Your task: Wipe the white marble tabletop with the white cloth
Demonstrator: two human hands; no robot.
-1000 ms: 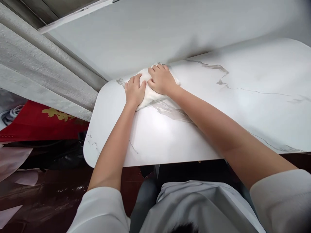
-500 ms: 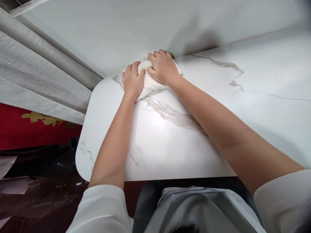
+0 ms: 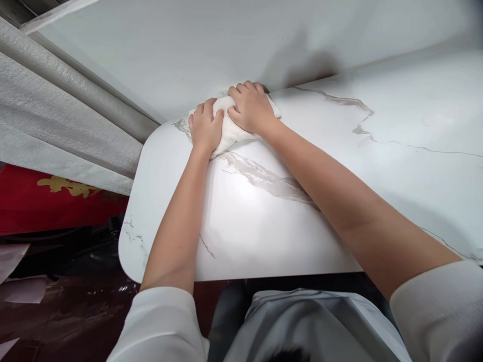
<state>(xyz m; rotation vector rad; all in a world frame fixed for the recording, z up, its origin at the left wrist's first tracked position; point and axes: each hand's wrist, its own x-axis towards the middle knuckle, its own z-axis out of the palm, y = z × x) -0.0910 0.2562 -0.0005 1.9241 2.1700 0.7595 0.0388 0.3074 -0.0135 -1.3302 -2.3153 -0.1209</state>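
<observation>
A folded white cloth [image 3: 229, 126] lies on the far edge of a white marble-patterned table [image 3: 241, 221], against the wall. My left hand [image 3: 206, 126] grips the cloth's left end, its fingers curled over the top and the thumb pointing toward the other hand. On the right part of the cloth is my right hand [image 3: 252, 108], pressing down with bent fingers that reach close to the wall. The cloth under both palms is hidden.
Behind the table rises a pale wall [image 3: 181, 55]. Grey curtains [image 3: 71, 110] hang at the left, next to the table's rounded corner. Below them is a red cloth with a gold pattern [image 3: 22, 201]. Papers [image 3: 22, 290] lie low at the left, over a dark red floor.
Both hands stay on the cloth in nearly the same place. The view has shifted very slightly; otherwise little differs.
</observation>
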